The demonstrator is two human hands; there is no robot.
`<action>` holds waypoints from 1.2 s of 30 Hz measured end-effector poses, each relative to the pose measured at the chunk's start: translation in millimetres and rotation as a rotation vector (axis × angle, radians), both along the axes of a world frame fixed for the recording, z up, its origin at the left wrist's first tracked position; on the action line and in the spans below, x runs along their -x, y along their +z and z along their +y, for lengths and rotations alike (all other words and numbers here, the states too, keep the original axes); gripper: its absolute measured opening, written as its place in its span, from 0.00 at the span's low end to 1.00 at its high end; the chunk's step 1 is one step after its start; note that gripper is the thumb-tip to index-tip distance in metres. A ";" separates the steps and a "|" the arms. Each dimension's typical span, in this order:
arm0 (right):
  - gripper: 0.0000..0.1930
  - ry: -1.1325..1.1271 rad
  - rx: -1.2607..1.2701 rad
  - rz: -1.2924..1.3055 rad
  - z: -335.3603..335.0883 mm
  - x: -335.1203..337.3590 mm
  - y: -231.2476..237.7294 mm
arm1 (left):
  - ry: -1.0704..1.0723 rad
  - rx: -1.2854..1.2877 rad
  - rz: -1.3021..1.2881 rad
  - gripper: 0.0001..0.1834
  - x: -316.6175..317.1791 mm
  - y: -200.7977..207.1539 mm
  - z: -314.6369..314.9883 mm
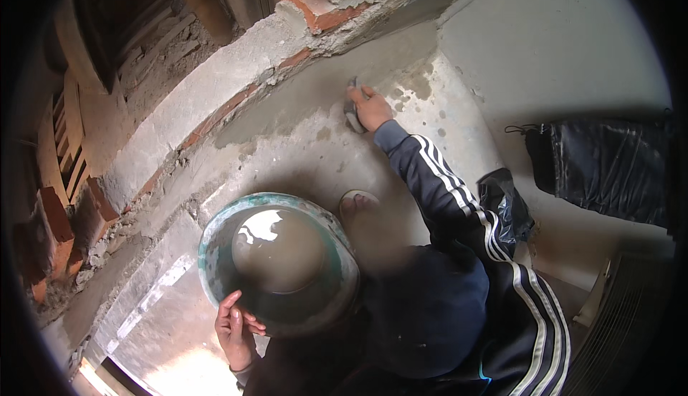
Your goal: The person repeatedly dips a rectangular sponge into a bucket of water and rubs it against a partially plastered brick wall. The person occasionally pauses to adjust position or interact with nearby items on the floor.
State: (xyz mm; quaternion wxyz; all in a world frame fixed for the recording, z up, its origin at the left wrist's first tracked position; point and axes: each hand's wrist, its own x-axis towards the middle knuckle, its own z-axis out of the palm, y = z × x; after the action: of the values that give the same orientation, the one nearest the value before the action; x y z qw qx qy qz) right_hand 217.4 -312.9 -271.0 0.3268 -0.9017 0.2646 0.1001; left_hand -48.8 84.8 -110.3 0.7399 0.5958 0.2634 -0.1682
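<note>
My right hand (373, 111) reaches up to a low wall, its fingers closed round a small dark grey thing (351, 115) held against the surface. Blur hides what kind of thing it is. Around it runs a band of damp grey plaster (294, 102), with wet splashes and drops on the paler surface below. At the lower left my left hand (236, 331) grips the near rim of a round green bucket (204, 253), its fingers curled over the edge. Cloudy water (283, 249) stands in the bucket and reflects bright light.
Broken brickwork (322, 12) and a rough mortar ledge (215, 73) run along the wall's top. Loose bricks (54, 224) lie at the far left. A sandalled foot (358, 202) is beside the bucket. Black plastic bags (505, 206) and a dark sheet (602, 167) are at the right.
</note>
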 end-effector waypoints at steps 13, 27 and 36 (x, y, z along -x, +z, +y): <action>0.31 -0.051 0.085 -0.075 -56.7 -32.9 23.1 | 0.008 0.040 0.004 0.19 -0.1 0.5 1.6; 0.24 0.041 0.370 -0.430 -24.1 7.7 15.4 | -0.007 0.051 -0.009 0.19 -1.3 0.7 1.2; 0.23 0.310 0.561 -0.217 -14.8 24.2 13.4 | 0.011 0.066 -0.024 0.19 -0.4 1.2 0.1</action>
State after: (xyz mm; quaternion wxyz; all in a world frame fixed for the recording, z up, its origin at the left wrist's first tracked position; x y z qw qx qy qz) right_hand 193.2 -327.7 -257.6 0.0730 -0.9914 0.1054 -0.0246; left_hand -48.5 84.9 -109.1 0.7632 0.5715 0.2520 -0.1655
